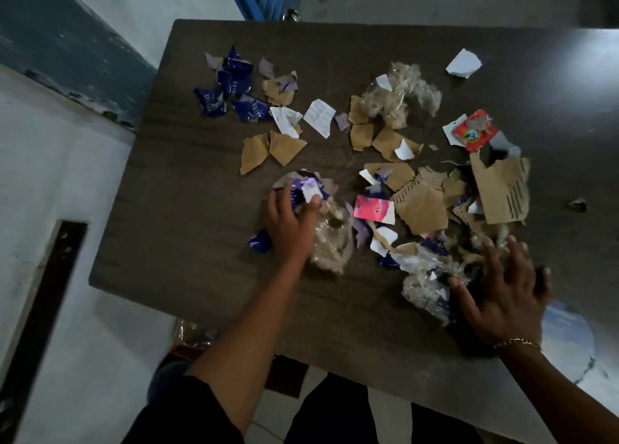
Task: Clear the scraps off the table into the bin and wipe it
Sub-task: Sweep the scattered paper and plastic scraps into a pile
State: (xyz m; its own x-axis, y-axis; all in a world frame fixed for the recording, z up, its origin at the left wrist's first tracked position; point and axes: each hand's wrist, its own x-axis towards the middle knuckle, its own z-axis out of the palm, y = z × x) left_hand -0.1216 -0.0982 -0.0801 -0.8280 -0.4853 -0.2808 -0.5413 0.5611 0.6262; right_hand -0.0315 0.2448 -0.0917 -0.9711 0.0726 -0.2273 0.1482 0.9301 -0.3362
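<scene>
A dark wooden table (187, 182) is strewn with scraps: blue wrapper pieces (231, 85) at the far left, brown cardboard bits (271, 150) in the middle, crumpled clear plastic (398, 91) farther back, a red packet (474, 133) and a pink card (373, 209). My left hand (289, 224) lies flat with fingers spread on a heap of blue and white scraps (303, 184) beside clear plastic (331, 242). My right hand (502, 289) is spread over crumpled plastic (423, 293) at the near right. The bin is not in view.
A large torn cardboard piece (502, 192) lies at the right. A white paper scrap (464, 63) sits at the far right. A pale wall and floor run along the left, with a dark strip (43, 303). A small crumb (577, 204) lies near the right edge.
</scene>
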